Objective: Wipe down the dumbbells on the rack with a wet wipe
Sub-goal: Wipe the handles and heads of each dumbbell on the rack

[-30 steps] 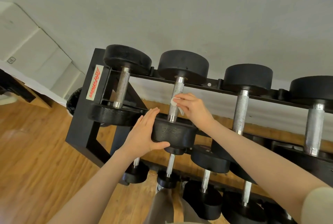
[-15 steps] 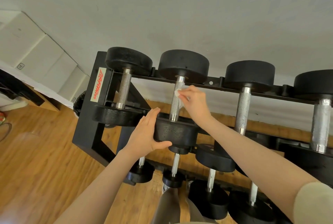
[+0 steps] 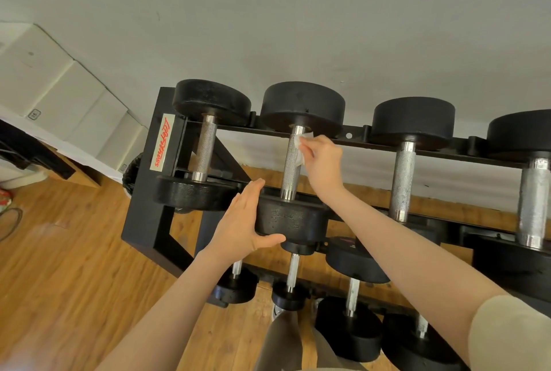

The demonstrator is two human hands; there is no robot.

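A black rack (image 3: 143,191) carries black dumbbells with knurled steel handles on its top tier. My right hand (image 3: 323,162) pinches a white wet wipe (image 3: 301,147) against the upper part of the second dumbbell's handle (image 3: 290,174), close to its far head (image 3: 302,106). My left hand (image 3: 241,221) lies flat with straight fingers along the left side of that dumbbell's near head (image 3: 292,220), thumb under its lower edge. The leftmost dumbbell (image 3: 205,150) and two more dumbbells (image 3: 402,180) to the right sit untouched.
Smaller dumbbells (image 3: 290,293) fill the lower tier below my arms. A grey wall (image 3: 298,13) stands right behind the rack. Wooden floor (image 3: 59,281) spreads to the left, with white boxes (image 3: 59,96) and a dark bin (image 3: 131,174) beyond the rack's left end.
My right hand has slid the wipe up the handle from near its middle toward the far head. My left hand has stayed on the near head.
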